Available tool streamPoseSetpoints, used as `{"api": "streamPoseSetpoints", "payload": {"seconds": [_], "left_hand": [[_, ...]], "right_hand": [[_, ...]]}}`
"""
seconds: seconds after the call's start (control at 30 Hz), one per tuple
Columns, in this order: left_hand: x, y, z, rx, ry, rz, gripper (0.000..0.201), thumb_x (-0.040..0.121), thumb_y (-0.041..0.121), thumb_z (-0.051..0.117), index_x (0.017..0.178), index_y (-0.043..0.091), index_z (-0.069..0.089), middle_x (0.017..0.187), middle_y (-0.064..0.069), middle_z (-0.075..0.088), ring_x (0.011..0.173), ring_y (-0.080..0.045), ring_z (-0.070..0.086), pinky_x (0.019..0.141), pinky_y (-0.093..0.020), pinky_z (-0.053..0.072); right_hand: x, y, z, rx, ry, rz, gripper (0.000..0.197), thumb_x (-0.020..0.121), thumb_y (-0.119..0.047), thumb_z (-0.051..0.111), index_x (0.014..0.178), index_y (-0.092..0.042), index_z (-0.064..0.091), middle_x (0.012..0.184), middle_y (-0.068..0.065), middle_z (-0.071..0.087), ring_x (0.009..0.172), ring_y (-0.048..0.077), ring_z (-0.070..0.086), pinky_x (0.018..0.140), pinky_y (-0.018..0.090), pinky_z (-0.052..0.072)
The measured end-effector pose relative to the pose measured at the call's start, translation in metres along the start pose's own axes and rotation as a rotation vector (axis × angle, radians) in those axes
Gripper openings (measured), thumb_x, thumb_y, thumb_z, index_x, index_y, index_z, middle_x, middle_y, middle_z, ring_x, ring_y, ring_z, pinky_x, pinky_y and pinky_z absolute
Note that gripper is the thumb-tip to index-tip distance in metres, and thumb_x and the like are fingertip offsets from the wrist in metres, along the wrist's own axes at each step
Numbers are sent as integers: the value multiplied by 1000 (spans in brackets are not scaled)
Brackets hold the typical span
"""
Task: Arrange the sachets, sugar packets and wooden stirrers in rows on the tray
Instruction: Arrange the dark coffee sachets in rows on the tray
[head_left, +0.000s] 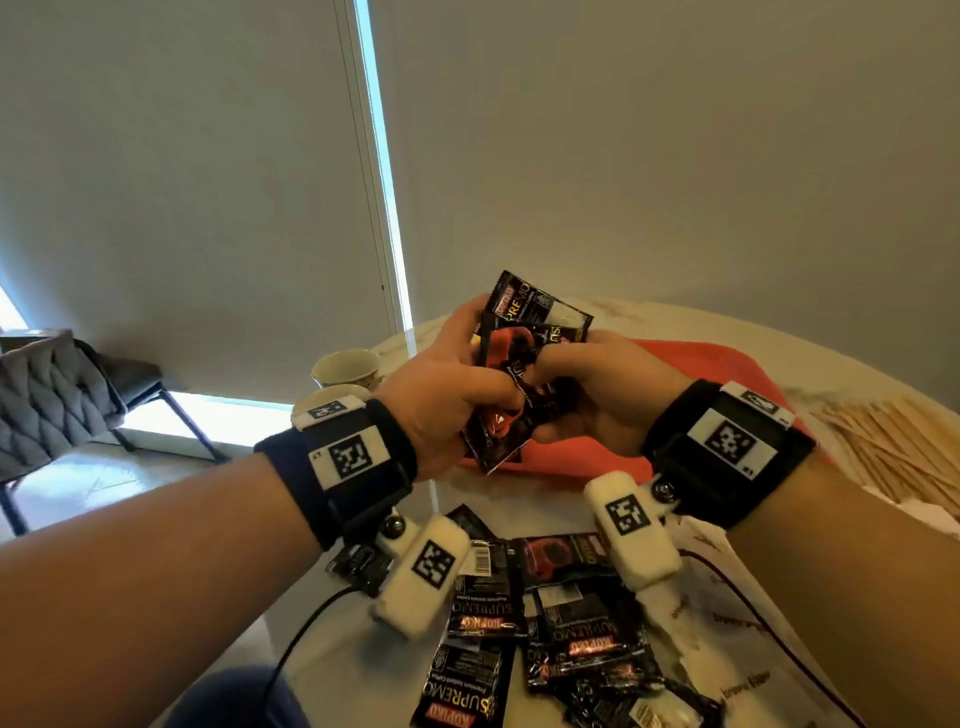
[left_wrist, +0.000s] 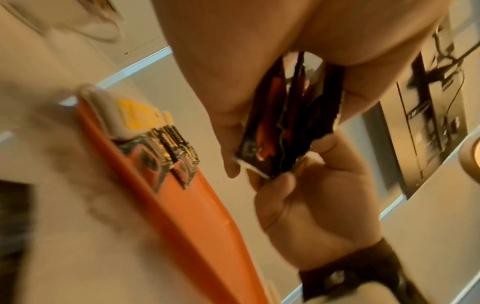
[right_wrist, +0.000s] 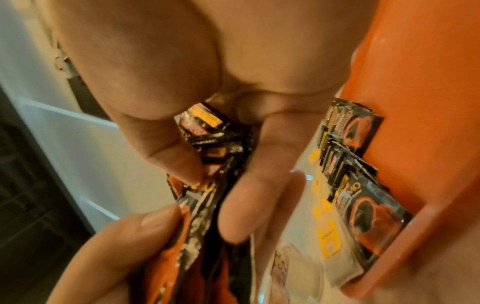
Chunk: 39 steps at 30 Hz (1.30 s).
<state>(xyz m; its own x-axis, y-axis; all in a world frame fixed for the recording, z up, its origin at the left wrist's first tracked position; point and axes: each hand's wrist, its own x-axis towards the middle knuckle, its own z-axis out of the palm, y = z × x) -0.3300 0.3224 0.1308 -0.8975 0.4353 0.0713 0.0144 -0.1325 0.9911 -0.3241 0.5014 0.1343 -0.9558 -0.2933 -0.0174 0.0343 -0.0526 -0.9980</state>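
Loose black sachets (head_left: 545, 623) on table, left hand (head_left: 441, 400), right hand (head_left: 587, 395) gripping glossy black-and-red bundle (head_left: 514, 374)

The loose black sachets (head_left: 524, 629) lying on the table nearest the person carry the legible texts: "KOPIKO" in red and gold and "SUPREMO" in gold capitals, both upside down in the head view. One of them also shows a white barcode panel whose digits are too small to read. Beyond them, on the held sachets (head_left: 524, 332) raised between both hands, only "PREMO" can be read. The wrist-strap tags bear square coded markers without readable words.
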Motion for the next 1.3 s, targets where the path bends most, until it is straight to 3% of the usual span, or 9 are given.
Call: {"api": "streamPoseSetpoints", "payload": {"seconds": [0.2, 0.33, 0.47, 0.57, 0.7, 0.83, 0.93, 1.07, 1.3], "left_hand": [[39, -2, 17, -59, 96, 44, 71, 71, -16, 54, 135, 15, 59, 126, -21, 69, 118, -41, 67, 98, -60, 56], [66, -9, 18, -188, 266, 49, 61, 78, -18, 50, 129, 13, 61, 127, -25, 68, 111, -42, 68, 78, -54, 62], [83, -17, 7, -341, 352, 30, 56, 85, -15, 51, 130, 16, 63, 125, -22, 71, 112, -44, 71, 86, -61, 60], [87, -23, 8, -440, 301, -3, 56, 85, -14, 50, 136, 6, 61, 126, -28, 70, 109, -46, 72, 84, -61, 60], [85, -33, 5, -488, 197, -100, 49, 89, -6, 54, 137, 1, 62, 125, -26, 71, 109, -43, 73, 83, -53, 61], [80, -35, 4, -507, 165, -115, 38, 95, -1, 54, 132, -1, 64, 107, -19, 76, 93, -34, 77, 74, -46, 64], [74, -34, 5, -535, 152, -121, 35, 96, 4, 56, 130, 2, 66, 106, -18, 76, 94, -34, 76, 80, -47, 64], [69, -31, 5, -606, 96, -139, 19, 98, 9, 55, 96, 4, 73, 89, -15, 76, 78, -32, 77, 65, -40, 63], [66, -32, 7, -619, 92, -128, 48, 101, 32, 56, 140, 4, 62, 136, -23, 67, 122, -40, 67, 97, -49, 58]], "right_hand": [[23, 1, -23, -82, 204, 43, 29, 88, -14, 73, 115, -3, 70, 92, 17, 72, 67, 24, 69, 57, 36, 59], [33, -3, -41, -145, 272, 0, 42, 80, -18, 85, 115, -4, 66, 95, 14, 65, 71, 22, 63, 63, 37, 61], [44, -1, -50, -339, 164, -115, 101, 61, -24, 97, 147, -30, 44, 130, 2, 62, 107, 18, 71, 83, 42, 62], [48, 7, -50, -476, 49, -206, 122, 62, -19, 98, 158, -35, 24, 134, -19, 55, 120, -1, 61, 101, 29, 53], [49, 14, -47, -428, -20, -278, 121, 70, 5, 88, 160, -25, 14, 139, -17, 51, 123, -1, 60, 98, 22, 52], [48, 14, -46, -462, -22, -361, 126, 66, -5, 94, 159, -26, 13, 156, -9, 36, 136, 0, 48, 111, 30, 46], [48, 19, -39, -487, -32, -393, 123, 64, -6, 95, 158, -23, 19, 148, -13, 44, 132, -3, 51, 107, 21, 45], [46, 18, -37, -503, 39, -401, 107, 62, -9, 96, 149, -23, 36, 136, -10, 57, 122, 2, 61, 102, 25, 51], [49, 20, -40, -513, 193, -456, 80, 70, -13, 93, 132, -20, 44, 122, -7, 62, 111, 7, 66, 95, 31, 56]]}}
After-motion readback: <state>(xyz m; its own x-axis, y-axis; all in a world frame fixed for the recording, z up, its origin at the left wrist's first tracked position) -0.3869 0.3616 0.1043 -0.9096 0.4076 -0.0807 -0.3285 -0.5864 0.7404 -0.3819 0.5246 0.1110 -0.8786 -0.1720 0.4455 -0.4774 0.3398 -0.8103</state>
